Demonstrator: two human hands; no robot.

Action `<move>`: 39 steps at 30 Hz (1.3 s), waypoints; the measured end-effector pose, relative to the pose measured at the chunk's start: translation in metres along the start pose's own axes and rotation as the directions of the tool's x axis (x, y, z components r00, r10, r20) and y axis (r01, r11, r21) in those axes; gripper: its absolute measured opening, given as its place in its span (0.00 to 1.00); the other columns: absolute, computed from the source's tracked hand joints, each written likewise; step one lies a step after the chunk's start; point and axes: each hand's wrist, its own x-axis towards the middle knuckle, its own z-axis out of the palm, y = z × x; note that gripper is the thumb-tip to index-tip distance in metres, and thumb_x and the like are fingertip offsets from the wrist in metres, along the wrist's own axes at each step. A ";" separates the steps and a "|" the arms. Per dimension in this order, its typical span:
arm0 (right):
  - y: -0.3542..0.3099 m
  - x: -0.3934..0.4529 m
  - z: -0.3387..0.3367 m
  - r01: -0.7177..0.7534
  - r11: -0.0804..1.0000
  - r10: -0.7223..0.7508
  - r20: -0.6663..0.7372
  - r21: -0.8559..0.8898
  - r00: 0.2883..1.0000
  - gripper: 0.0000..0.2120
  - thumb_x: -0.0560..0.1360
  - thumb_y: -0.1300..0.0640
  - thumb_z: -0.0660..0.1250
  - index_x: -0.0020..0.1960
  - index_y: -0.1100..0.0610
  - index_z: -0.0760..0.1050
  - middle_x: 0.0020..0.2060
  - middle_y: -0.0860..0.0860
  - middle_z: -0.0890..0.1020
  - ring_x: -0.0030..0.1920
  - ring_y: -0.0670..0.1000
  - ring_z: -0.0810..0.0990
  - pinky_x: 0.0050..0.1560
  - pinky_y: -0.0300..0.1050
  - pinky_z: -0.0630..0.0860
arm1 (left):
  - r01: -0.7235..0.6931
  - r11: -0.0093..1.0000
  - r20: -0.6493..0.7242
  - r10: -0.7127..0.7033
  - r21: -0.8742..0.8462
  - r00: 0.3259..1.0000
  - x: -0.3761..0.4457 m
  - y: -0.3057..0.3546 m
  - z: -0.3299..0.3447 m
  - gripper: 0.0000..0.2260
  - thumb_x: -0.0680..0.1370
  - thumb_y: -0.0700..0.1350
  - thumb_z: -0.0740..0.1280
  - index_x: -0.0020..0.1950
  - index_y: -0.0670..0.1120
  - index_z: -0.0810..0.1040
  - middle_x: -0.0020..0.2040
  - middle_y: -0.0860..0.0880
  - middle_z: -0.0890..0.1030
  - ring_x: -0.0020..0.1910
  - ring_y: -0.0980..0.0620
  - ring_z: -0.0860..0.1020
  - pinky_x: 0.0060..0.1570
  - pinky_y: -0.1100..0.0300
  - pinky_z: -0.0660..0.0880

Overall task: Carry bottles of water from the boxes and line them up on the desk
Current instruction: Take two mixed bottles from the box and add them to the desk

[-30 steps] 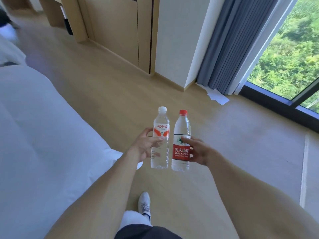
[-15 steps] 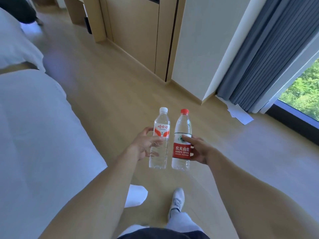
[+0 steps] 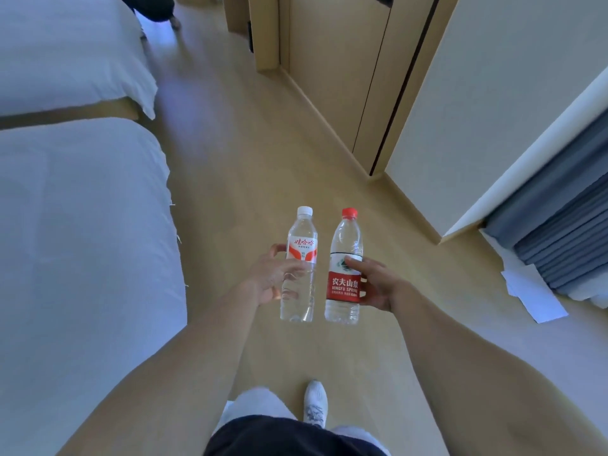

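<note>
While upright, hands [image 3: 324,281] gripping two bottles [image 3: 320,268]

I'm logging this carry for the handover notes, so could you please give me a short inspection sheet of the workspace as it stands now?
Surface: wood floor; no desk or boxes in view.
Job's things: white-cap bottle and red-cap bottle, both upright, side by side, held above the floor.
Clutter: white paper on the floor by the curtain.
Grippers: left hand grips the white-cap bottle; right hand grips the red-cap bottle.
Cables: nothing seen.
Surroundings: two beds on the left, wooden cabinets and a white wall on the right, a shoe below.
</note>
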 end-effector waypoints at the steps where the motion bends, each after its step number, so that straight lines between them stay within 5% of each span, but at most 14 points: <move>1: -0.013 0.009 -0.003 -0.006 1.000 0.006 0.012 -0.015 1.000 0.16 0.75 0.51 0.72 0.61 0.54 0.77 0.50 0.56 0.82 0.49 0.57 0.80 0.50 0.57 0.81 | -0.005 1.000 -0.023 0.004 -0.014 1.000 0.008 0.008 0.003 0.30 0.63 0.41 0.83 0.60 0.54 0.73 0.55 0.40 0.82 0.53 0.43 0.79 0.54 0.27 0.75; 8: -0.083 0.079 -0.008 -0.019 0.997 0.025 0.086 -0.070 0.996 0.12 0.74 0.51 0.73 0.57 0.52 0.79 0.42 0.52 0.83 0.42 0.53 0.80 0.46 0.54 0.81 | -0.046 0.996 -0.126 0.036 -0.082 0.991 0.062 0.064 0.005 0.29 0.65 0.39 0.81 0.63 0.51 0.74 0.47 0.42 0.82 0.48 0.43 0.79 0.45 0.37 0.81; 23: -0.255 0.281 0.058 -0.063 0.984 0.081 0.105 -0.167 0.991 0.16 0.75 0.51 0.72 0.61 0.55 0.77 0.46 0.54 0.82 0.45 0.55 0.80 0.49 0.56 0.80 | -0.017 0.992 -0.124 0.002 -0.123 0.992 0.253 0.216 -0.092 0.24 0.72 0.37 0.76 0.64 0.50 0.75 0.49 0.43 0.82 0.50 0.43 0.80 0.52 0.31 0.78; 31: -0.364 0.379 0.114 -0.034 0.987 0.056 0.138 -0.159 0.989 0.17 0.77 0.52 0.70 0.63 0.56 0.75 0.32 0.48 0.82 0.28 0.46 0.79 0.38 0.48 0.79 | -0.026 0.992 -0.118 0.012 -0.123 0.993 0.336 0.333 -0.158 0.25 0.72 0.36 0.76 0.65 0.50 0.74 0.51 0.43 0.83 0.51 0.43 0.80 0.51 0.30 0.78; 39: -0.449 0.486 0.155 -0.041 0.991 0.064 0.179 -0.127 0.982 0.14 0.77 0.54 0.70 0.61 0.57 0.75 0.28 0.48 0.81 0.23 0.46 0.77 0.27 0.42 0.76 | -0.065 0.984 -0.170 0.037 -0.164 0.985 0.416 0.419 -0.213 0.26 0.72 0.35 0.75 0.67 0.49 0.72 0.61 0.37 0.81 0.55 0.40 0.81 0.53 0.28 0.76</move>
